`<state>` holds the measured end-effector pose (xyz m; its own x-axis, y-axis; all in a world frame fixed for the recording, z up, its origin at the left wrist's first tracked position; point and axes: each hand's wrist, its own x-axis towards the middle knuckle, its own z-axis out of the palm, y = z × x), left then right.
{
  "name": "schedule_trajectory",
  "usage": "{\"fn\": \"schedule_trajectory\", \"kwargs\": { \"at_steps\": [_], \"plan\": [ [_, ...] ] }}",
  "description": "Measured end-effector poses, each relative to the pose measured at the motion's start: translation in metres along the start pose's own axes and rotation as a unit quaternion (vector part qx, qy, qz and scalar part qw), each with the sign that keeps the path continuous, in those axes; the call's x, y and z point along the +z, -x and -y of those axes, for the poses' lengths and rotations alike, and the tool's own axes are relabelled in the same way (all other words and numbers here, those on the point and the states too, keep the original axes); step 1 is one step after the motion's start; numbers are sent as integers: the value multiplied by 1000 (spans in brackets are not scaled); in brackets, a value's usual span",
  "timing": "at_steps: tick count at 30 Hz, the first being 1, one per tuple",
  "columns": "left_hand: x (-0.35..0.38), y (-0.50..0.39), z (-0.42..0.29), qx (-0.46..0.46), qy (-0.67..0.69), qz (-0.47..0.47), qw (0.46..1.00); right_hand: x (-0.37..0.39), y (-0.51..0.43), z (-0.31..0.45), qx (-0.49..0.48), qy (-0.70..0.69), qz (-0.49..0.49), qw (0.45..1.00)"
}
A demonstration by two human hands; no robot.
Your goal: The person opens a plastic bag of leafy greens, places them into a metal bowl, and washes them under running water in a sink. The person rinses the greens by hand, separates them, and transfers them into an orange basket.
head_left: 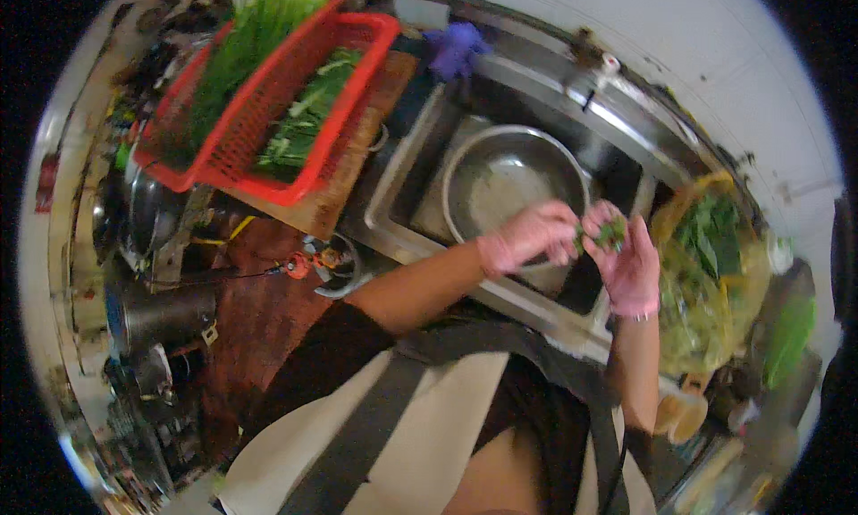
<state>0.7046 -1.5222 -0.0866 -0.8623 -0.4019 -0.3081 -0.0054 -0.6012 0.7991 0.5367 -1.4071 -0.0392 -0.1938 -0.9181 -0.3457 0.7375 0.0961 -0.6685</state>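
Note:
A small sprig of leafy greens is pinched between my two hands, over the near right rim of a round steel basin. Pink gloves cover both hands. My left hand comes in from the left, its bent fingertips against the left end of the greens. On the other side, my right hand grips the sprig with thumb and fingers, green leaves showing between them. The basin sits inside a metal sink; a shallow, cloudy layer seems to cover its bottom. Blur hides the exact finger contact.
To the left, a red two-part plastic basket holds long green stalks and cut greens, on a wooden board. A yellow plastic bag of leaves lies right of the sink. A purple glove hangs behind, near the faucet.

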Motion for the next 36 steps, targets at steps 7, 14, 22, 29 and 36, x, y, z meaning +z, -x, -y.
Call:
{"fn": "schedule_trajectory", "kwargs": {
  "at_steps": [7, 14, 22, 29, 36],
  "plan": [
    [-13, 33, -37, 92, 24, -63, 993, 33, -20, 5, -17, -19, 111, 993],
    [1, 31, -55, 126, 31, 11, 991, 41, -13, 10, -73, 90, 54, 992],
    [48, 28, -71, 126, -329, 26, 935, 29, 5, 4, -153, 366, -16, 918],
    [28, 6, -59, 178, -323, -16, 929, -9, 16, 3, -97, 331, -179, 921],
    [0, -28, -31, 95, -306, 19, 947, -23, 15, -13, -186, 563, -215, 776]
  ]
}}
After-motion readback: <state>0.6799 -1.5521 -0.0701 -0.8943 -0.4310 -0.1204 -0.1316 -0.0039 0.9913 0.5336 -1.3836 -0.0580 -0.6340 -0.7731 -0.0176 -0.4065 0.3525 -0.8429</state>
